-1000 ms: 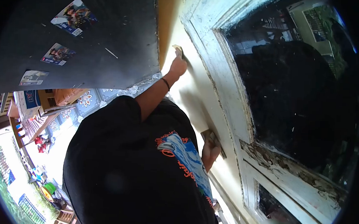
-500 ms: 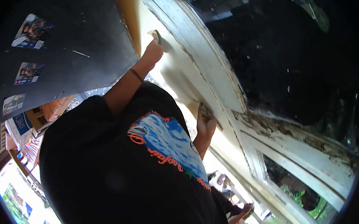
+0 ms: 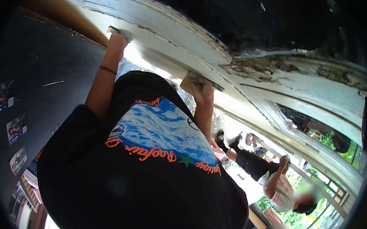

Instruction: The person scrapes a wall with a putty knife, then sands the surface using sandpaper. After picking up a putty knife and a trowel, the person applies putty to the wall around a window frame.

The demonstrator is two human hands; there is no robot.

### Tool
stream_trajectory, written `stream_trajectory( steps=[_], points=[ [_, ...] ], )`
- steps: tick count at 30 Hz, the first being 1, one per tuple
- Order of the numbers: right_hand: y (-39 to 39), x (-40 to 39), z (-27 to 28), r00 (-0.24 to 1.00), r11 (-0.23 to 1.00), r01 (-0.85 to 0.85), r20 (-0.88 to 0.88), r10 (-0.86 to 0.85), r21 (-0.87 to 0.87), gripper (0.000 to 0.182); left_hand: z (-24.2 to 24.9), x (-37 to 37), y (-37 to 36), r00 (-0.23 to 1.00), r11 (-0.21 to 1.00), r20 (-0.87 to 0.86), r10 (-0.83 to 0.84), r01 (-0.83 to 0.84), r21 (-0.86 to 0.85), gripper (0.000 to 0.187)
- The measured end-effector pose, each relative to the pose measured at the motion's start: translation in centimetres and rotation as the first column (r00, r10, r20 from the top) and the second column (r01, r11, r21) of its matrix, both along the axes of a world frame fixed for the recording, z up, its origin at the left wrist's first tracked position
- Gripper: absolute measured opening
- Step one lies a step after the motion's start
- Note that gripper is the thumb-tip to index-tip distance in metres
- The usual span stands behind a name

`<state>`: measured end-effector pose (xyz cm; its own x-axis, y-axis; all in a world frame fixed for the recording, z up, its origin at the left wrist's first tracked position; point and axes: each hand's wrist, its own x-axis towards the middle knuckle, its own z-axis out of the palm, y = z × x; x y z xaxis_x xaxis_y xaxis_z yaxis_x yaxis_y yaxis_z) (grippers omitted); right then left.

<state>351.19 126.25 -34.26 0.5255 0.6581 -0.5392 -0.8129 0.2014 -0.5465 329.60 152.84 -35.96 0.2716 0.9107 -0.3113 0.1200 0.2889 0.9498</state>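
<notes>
At far left of the frame, a dark board (image 3: 49, 66) fills the left side, with three small printed cards (image 3: 8, 122) stuck to it near the edge. Right of it, upper left of centre: one hand (image 3: 116, 42) reaches up, a thin dark band (image 3: 108, 70) around the wrist. Which of the person's own hands this is, the warped view does not settle; by frame position, recorded as the left. Its fingers (image 3: 120, 37) are clenched on a small flat pad, probably a sanding block (image 3: 113, 29), pressed against the white painted frame (image 3: 163, 30). Lower centre: black T-shirt (image 3: 146, 183) with a blue and white print and orange lettering takes up most of the frame.

Centre, upper half: the second hand (image 3: 203, 92), taken as the right, with fingers (image 3: 200, 87) closed on a tan flat block (image 3: 189, 80) with a thin dark edge, held flat against the same white frame. The two hands are well apart along the frame.

Upper right: peeling paint and bare weathered wood (image 3: 277, 69) on a crossbar, dark glass (image 3: 247, 14) above it. Lower right: another person (image 3: 271, 177) in dark shorts and a light shirt, one hand raised, with green foliage (image 3: 294, 215) behind.
</notes>
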Motion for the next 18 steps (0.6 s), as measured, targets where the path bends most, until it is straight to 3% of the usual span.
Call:
stream_trajectory(
  steps=[1, 2, 3, 4, 5, 6, 7, 8, 11, 12, 13, 15, 16, 18],
  points=[
    [-0.2, 0.4, -1.5, 1.000, 1.000, 0.016, 0.001, -0.016, -0.008, 0.033, 0.0, 0.3, -0.2, 0.987, 0.956, 0.117, 0.106, -0.069, -0.285, 0.021],
    [-0.1, 0.4, -1.6, 1.000, 0.996, 0.005, -0.026, -0.007, -0.089, 0.033, 0.1, 0.3, -0.2, 0.978, 0.945, 0.172, 0.116, -0.056, -0.322, 0.018],
    [0.2, 0.6, -1.4, 0.999, 0.987, -0.018, -0.049, 0.010, -0.162, 0.033, 0.0, 0.4, -0.8, 0.978, 0.945, 0.178, 0.113, -0.050, -0.324, 0.018],
    [0.0, 0.8, -0.9, 0.993, 0.998, 0.055, -0.106, -0.056, -0.017, 0.031, 0.1, 0.4, -1.1, 0.991, 0.997, 0.129, 0.018, -0.009, -0.070, 0.022],
    [0.0, 0.2, 1.4, 1.000, 1.000, -0.017, 0.010, 0.017, -0.024, 0.030, 1.3, -0.1, -1.4, 0.929, 0.925, -0.282, -0.238, 0.306, 0.227, 0.022],
    [-0.1, -0.4, 3.1, 1.000, 1.000, 0.016, 0.024, -0.016, -0.005, 0.029, 2.5, -0.7, -1.8, 0.727, 0.693, -0.661, -0.188, 0.575, 0.435, 0.023],
    [-0.5, -0.9, 4.0, 0.998, 0.999, 0.047, 0.033, -0.047, 0.010, 0.029, 0.5, -0.8, -2.5, 0.719, 0.702, -0.667, -0.196, 0.578, 0.416, 0.023],
    [-1.4, 0.1, 1.2, 1.000, 0.999, -0.013, 0.015, 0.013, 0.029, 0.024, -2.6, -0.3, -1.9, 0.805, 0.777, -0.573, -0.151, 0.456, 0.435, 0.020],
    [-1.6, -0.3, -1.2, 0.997, 0.988, -0.054, 0.067, 0.045, 0.145, 0.019, -3.7, -2.9, -1.2, 0.872, 0.875, -0.482, -0.090, 0.300, 0.379, 0.019],
    [-1.8, 1.0, -2.7, 0.973, 0.996, 0.086, -0.217, -0.077, 0.029, 0.020, -3.2, -2.2, -0.6, 0.881, 0.898, -0.459, -0.117, 0.291, 0.330, 0.020],
    [-2.9, 1.6, -2.5, 0.957, 0.999, 0.025, -0.291, -0.016, 0.026, 0.028, -3.9, -1.8, 0.4, 0.940, 0.919, -0.324, -0.106, 0.217, 0.328, 0.022],
    [-8.4, 6.0, -5.6, 0.972, 0.968, 0.116, -0.227, -0.065, 0.222, 0.031, -4.8, -2.1, 2.4, 0.997, 0.944, -0.064, -0.041, 0.059, 0.326, 0.026],
    [-10.6, 7.7, -4.0, 0.959, 0.964, 0.267, -0.099, -0.265, 0.009, 0.027, -4.9, -2.8, 3.4, 0.998, 0.944, 0.056, 0.004, -0.023, 0.329, 0.028],
    [-14.8, 10.0, 0.6, 0.826, 0.770, 0.564, 0.215, -0.521, -0.299, 0.027, 0.4, -4.5, 5.0, 0.946, 0.930, 0.111, 0.305, -0.321, 0.178, 0.034]
  ],
)
